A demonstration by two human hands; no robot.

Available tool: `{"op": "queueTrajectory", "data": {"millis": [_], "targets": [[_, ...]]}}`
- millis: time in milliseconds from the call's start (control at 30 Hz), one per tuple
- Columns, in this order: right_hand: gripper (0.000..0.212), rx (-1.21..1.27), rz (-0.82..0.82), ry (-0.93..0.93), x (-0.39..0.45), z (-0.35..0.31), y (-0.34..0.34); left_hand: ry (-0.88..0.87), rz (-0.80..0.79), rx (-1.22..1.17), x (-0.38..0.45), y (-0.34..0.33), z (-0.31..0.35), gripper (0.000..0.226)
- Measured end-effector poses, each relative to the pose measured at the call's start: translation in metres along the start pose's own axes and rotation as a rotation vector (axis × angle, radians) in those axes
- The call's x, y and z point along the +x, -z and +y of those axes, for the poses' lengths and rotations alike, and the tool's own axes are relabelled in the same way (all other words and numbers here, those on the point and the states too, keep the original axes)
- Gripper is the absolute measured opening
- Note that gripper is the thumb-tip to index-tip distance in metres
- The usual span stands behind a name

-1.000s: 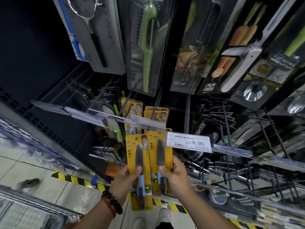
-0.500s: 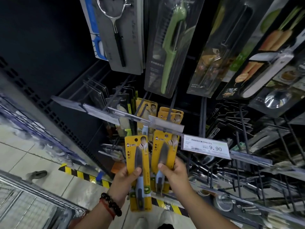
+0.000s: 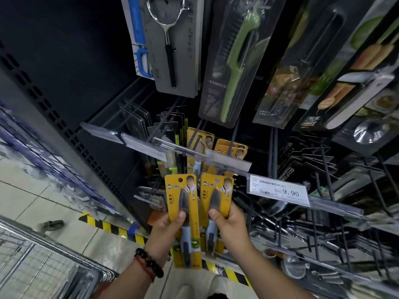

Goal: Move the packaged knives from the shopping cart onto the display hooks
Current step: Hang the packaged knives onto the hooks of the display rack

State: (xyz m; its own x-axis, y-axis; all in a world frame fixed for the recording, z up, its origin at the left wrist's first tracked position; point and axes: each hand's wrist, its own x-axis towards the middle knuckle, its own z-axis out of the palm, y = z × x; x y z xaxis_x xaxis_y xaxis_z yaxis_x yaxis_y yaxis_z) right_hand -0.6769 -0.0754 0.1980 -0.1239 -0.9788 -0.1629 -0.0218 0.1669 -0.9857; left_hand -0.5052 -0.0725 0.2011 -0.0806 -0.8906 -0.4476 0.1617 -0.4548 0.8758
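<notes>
The display rack [image 3: 248, 130] fills the aisle in front of me, its hooks hung with peelers, strainers and knives, while the wire shopping cart [image 3: 43, 262] sits at my lower left on the tiled floor [image 3: 32, 197]. A clear price rail [image 3: 164, 147] crosses the rack at mid-height, and a price tag [image 3: 278, 190] reading 9.90 hangs just right of my hands. Behind the rail, more yellow knife packs [image 3: 231, 149] already hang on two dark hooks [image 3: 195, 134].

I hold one yellow packaged knife in each hand, both upright and side by side, just below the rail. My left hand [image 3: 167, 229] wraps the left knife pack [image 3: 182, 203] with the thumb pressed across its front; my right hand [image 3: 228, 223] pinches the right knife pack [image 3: 217, 195] the same way, fingers curled behind. Each grip sits low on the card, leaving the punched hanging hole near the top free.

As I judge it, hanging goes best one pack at a time: lift the card above the rail, line its hole with the hook's tip, then slide it straight back against the packs already there. Keeping the card square to the hook should stop it snagging, and the second pack needs a firm hold meanwhile so it does not slip.
</notes>
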Motion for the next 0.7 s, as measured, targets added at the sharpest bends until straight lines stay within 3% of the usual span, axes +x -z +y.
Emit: {"op": "queueTrajectory", "data": {"millis": [400, 700], "targets": [[0.026, 0.032, 0.072, 0.018, 0.007, -0.026, -0.001, 0.007, -0.008, 0.018, -0.001, 0.001, 0.003, 0.043], [0.021, 0.019, 0.126, -0.022, 0.018, -0.033, -0.003, 0.031, -0.030, 0.007, -0.002, 0.002, 0.007, 0.034]]}}
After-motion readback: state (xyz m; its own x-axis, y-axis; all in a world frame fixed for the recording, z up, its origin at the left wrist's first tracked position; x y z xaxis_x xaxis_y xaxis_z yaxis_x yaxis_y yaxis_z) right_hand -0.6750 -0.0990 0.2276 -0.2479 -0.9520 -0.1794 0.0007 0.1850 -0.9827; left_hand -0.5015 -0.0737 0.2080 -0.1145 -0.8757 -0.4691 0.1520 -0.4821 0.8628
